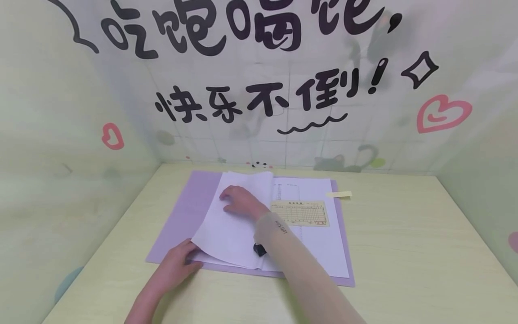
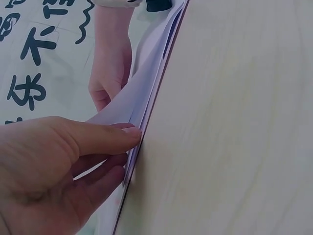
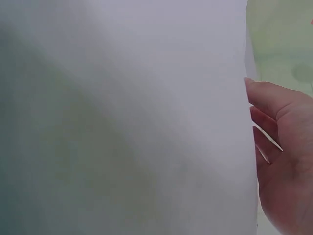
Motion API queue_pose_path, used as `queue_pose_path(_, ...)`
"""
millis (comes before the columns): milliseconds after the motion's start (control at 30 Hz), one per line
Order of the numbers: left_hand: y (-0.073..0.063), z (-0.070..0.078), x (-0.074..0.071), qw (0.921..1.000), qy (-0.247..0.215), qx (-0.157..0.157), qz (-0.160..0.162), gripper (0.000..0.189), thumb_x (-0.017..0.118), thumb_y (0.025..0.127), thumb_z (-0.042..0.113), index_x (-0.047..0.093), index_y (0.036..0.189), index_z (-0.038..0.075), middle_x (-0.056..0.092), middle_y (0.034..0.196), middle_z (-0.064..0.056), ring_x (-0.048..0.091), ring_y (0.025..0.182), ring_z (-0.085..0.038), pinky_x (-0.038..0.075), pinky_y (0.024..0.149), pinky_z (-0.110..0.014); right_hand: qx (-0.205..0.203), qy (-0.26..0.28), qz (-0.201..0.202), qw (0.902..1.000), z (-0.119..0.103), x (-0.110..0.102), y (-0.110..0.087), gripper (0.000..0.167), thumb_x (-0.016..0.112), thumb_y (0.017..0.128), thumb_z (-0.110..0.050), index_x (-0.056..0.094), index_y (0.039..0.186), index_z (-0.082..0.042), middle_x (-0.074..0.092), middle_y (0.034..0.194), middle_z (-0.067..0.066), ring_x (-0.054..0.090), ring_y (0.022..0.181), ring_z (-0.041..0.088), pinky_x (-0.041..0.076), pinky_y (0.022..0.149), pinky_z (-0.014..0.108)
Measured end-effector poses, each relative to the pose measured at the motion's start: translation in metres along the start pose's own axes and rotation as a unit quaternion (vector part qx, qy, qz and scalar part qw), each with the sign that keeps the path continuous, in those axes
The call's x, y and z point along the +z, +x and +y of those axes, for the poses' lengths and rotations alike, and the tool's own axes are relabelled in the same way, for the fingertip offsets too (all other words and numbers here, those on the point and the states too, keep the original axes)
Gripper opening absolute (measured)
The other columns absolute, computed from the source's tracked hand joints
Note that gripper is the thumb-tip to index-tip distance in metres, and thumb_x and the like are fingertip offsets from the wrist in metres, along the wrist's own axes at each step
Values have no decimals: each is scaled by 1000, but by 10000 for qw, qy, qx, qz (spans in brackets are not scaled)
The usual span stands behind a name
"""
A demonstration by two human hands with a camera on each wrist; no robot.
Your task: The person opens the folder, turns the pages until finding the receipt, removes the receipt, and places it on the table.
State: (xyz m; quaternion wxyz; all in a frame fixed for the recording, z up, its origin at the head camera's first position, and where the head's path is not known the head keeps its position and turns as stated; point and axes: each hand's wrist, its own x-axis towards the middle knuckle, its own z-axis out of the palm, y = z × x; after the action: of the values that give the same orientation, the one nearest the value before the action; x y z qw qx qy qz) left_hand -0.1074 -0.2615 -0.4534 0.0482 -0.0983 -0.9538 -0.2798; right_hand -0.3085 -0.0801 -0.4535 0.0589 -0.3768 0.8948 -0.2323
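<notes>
A purple folder (image 1: 171, 220) lies open on the table with white pages in it. One white page (image 1: 238, 229) is turned to the left, and its near left corner curves up off the sheets below. My left hand (image 1: 176, 263) holds that corner, thumb by the near edge and fingers bent at the sheet, as the left wrist view shows in the hand (image 2: 73, 166). Farther up the same page, my right hand (image 1: 242, 202) touches it with loosely bent fingers. In the right wrist view, the page (image 3: 161, 98) hides the fingertips of my right hand (image 3: 283, 142).
A yellowish printed form (image 1: 307, 213) lies on the right page (image 1: 323, 252). A pale yellow paper tab (image 1: 340, 195) sticks out past the folder's right edge. Behind the pale wooden table (image 1: 413, 252) hangs a printed curtain (image 1: 226, 144), with curtain sides at left and right.
</notes>
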Motion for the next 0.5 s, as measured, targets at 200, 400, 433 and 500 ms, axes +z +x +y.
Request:
queue_pose_path(200,2,-2,-2,9995,150,-259,105,35,82,74,11,72,108,4,70,112,-10,65,104,-30,51,93,-49,304,-491,-109,9983,-4,-1,-1,34,68,93,-28,66,127,-25,61,138,-6,51,128,18,35,112,38)
queue_pose_path(400,0,-6,-4,9982,70,-560,195,41,85,72,13,70,109,3,70,102,-6,59,86,-14,51,77,-27,640,-369,-359,9966,-9,-8,-7,37,68,93,-27,63,130,-31,54,145,-10,45,128,20,31,106,43)
queue_pose_path(433,-1,-7,-5,9976,-64,-661,176,43,84,73,12,68,112,2,70,103,-7,61,87,-13,53,77,-25,662,-347,-431,9963,-9,-9,-8,38,67,93,-26,62,131,-31,53,146,-10,44,130,20,31,107,43)
queue_pose_path(500,-2,-8,-5,9957,-394,-836,113,50,83,74,8,64,119,0,69,106,-10,64,90,-15,55,77,-21,695,-368,-586,9952,-9,-11,-9,42,66,93,-25,59,134,-33,50,149,-11,41,133,20,30,110,44)
